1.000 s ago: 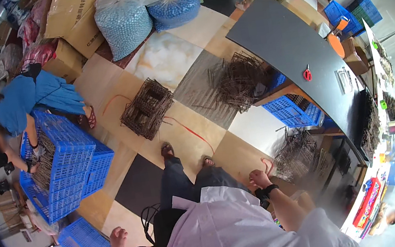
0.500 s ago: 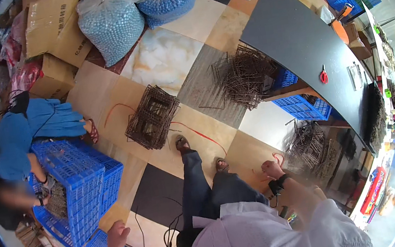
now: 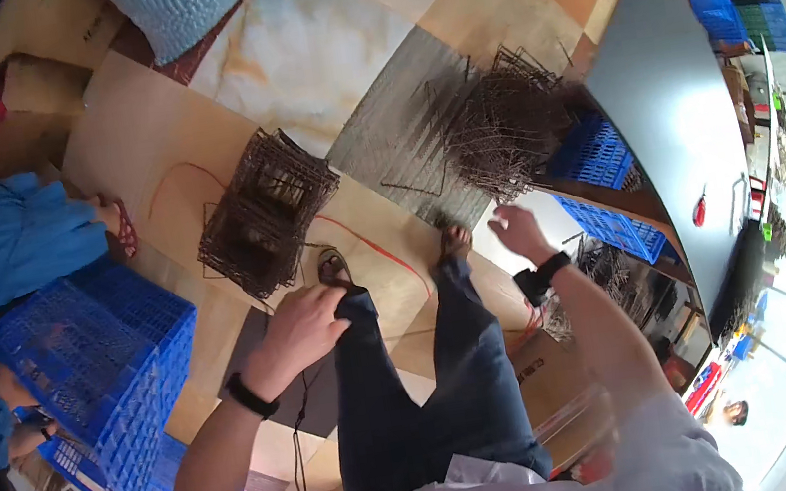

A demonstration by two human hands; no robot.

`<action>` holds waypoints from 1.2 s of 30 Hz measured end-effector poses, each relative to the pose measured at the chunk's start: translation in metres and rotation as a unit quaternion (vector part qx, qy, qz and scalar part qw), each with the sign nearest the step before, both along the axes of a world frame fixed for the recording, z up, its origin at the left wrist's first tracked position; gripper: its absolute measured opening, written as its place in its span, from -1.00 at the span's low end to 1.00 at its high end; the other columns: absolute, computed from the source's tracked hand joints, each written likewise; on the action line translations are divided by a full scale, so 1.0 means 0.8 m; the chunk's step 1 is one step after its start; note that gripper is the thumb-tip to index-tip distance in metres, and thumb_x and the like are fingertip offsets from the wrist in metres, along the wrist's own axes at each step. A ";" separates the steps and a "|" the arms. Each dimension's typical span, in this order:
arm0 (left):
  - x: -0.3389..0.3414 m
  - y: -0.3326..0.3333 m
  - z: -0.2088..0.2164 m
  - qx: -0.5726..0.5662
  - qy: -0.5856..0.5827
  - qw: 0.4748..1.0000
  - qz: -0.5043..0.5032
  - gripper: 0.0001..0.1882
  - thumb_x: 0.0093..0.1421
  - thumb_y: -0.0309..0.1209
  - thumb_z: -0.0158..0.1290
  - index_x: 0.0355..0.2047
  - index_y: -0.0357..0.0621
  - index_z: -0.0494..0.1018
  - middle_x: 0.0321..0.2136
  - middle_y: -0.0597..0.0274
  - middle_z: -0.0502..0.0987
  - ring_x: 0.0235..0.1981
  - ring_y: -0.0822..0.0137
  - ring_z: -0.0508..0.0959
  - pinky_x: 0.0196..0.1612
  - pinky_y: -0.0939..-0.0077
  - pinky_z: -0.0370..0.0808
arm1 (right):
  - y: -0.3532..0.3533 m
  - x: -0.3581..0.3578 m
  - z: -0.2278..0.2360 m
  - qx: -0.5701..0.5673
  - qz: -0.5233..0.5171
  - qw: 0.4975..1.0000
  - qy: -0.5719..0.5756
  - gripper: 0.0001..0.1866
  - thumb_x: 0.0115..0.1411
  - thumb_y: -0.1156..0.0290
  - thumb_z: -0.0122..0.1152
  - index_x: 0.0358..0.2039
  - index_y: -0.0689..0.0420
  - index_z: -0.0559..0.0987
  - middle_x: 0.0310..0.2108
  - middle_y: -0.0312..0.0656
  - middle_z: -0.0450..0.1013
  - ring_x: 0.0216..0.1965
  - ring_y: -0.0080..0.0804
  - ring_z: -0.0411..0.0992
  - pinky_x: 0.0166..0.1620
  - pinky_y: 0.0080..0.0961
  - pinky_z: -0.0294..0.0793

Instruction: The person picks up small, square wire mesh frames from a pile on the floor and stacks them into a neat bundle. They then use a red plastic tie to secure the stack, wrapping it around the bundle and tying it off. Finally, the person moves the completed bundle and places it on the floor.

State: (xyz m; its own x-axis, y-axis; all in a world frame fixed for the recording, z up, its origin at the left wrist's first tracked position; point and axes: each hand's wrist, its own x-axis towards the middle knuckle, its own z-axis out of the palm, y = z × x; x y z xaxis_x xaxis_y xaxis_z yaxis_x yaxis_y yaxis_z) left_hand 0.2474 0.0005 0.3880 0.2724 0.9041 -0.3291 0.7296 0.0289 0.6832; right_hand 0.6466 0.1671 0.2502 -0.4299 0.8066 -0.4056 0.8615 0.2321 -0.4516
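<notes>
Head view: left hand [image 3: 305, 330] loosely open, near the stacked brown wire frames [image 3: 256, 233] left of centre; right hand [image 3: 522, 233] loosely open, before the wire heap [image 3: 506, 134]; blue crate [image 3: 99, 337] crowding left, grey table [image 3: 661, 117] right. Far bag [image 3: 179, 12] cut off; wires [image 3: 604, 261] beyond the right wrist murky.

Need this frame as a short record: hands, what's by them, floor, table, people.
left hand: fingers curled, nothing visible in its grip
right hand: fingers partly curled, nothing visible in its grip
near left: stack of brown rectangular frames
near right: tangled pile of brown frames
floor: patterned tiles; red strap beside the stack
table: dark top, red scissors on it; blue crate below
people: co-worker in blue by a blue crate at left
</notes>
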 end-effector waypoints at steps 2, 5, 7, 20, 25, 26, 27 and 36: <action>0.042 0.037 -0.062 0.000 -0.029 1.000 -0.003 -0.64 0.04 -0.35 0.15 -0.17 -0.24 0.41 -0.33 0.01 0.51 -0.23 0.04 0.52 -0.16 0.20 0.46 | 0.063 0.012 -0.057 0.008 0.024 0.999 -0.039 -0.72 0.08 0.22 0.21 -0.32 0.16 0.53 -0.37 0.09 0.50 -0.27 0.08 0.46 -0.18 -0.11 0.44; 0.104 0.082 -0.160 -0.120 -0.036 0.992 0.003 -0.60 0.10 -0.32 0.13 -0.07 -0.22 0.38 -0.21 -0.04 0.50 -0.12 -0.01 0.49 -0.06 0.17 0.43 | 0.165 0.030 -0.149 -0.027 -0.008 0.991 -0.133 -0.68 0.15 0.13 0.02 -0.37 0.13 0.56 -0.40 0.10 0.50 -0.29 0.13 0.48 -0.20 0.00 0.43; 0.141 0.108 -0.228 -0.147 -0.066 0.985 0.055 -0.60 0.11 -0.32 0.12 -0.07 -0.23 0.38 -0.22 -0.06 0.50 -0.12 -0.01 0.49 -0.07 0.17 0.43 | 0.230 0.031 -0.210 0.046 0.085 0.977 -0.191 -0.64 0.14 0.14 0.07 -0.55 0.20 0.57 -0.51 0.05 0.52 -0.41 0.02 0.51 -0.29 -0.06 0.45; 0.275 0.204 -0.532 -0.134 -0.174 0.925 0.309 -0.65 0.13 -0.30 0.10 -0.14 -0.27 0.42 -0.24 -0.12 0.55 -0.18 -0.04 0.55 -0.14 0.16 0.47 | 0.374 0.047 -0.374 -0.018 0.042 0.953 -0.301 -0.45 0.06 0.00 0.27 -0.17 0.26 0.55 -0.22 0.09 0.52 -0.15 0.02 0.49 -0.16 -0.14 0.51; 0.285 0.285 -0.587 -0.148 -0.221 0.857 0.441 -0.44 0.13 -0.23 0.13 0.02 -0.41 0.33 -0.11 -0.18 0.51 -0.05 0.00 0.51 -0.01 0.26 0.45 | 0.378 0.059 -0.347 -0.128 -0.092 0.974 -0.162 -0.63 0.06 0.20 0.29 -0.25 0.23 0.54 -0.41 -0.10 0.53 -0.40 -0.29 0.50 -0.30 -0.35 0.47; 0.289 0.299 -0.590 -0.157 -0.219 0.862 0.430 -0.42 0.15 -0.21 0.12 0.06 -0.38 0.30 -0.02 -0.15 0.44 0.02 0.05 0.47 0.03 0.29 0.43 | 0.375 0.063 -0.335 -0.128 -0.102 0.980 -0.113 -0.67 0.07 0.23 0.28 -0.27 0.23 0.54 -0.43 -0.14 0.51 -0.42 -0.35 0.47 -0.32 -0.39 0.45; 0.291 0.315 -0.594 -0.190 -0.213 0.862 0.419 -0.39 0.18 -0.18 0.11 0.10 -0.35 0.27 0.07 -0.12 0.38 0.08 0.10 0.43 0.07 0.32 0.41 | 0.371 0.070 -0.320 -0.125 -0.128 0.981 -0.077 -0.71 0.08 0.27 0.27 -0.29 0.22 0.53 -0.46 -0.19 0.50 -0.44 -0.41 0.44 -0.34 -0.43 0.42; 0.324 0.372 -0.584 -0.250 -0.502 0.722 0.405 -0.21 0.24 0.08 -0.02 0.20 -0.39 0.16 0.10 -0.08 0.33 0.09 0.20 0.41 0.24 0.37 0.22 | 0.300 0.145 -0.240 -0.006 -0.174 0.985 0.013 -0.83 0.17 0.42 0.20 -0.26 0.20 0.46 -0.46 -0.35 0.40 -0.45 -0.65 0.30 -0.39 -0.62 0.32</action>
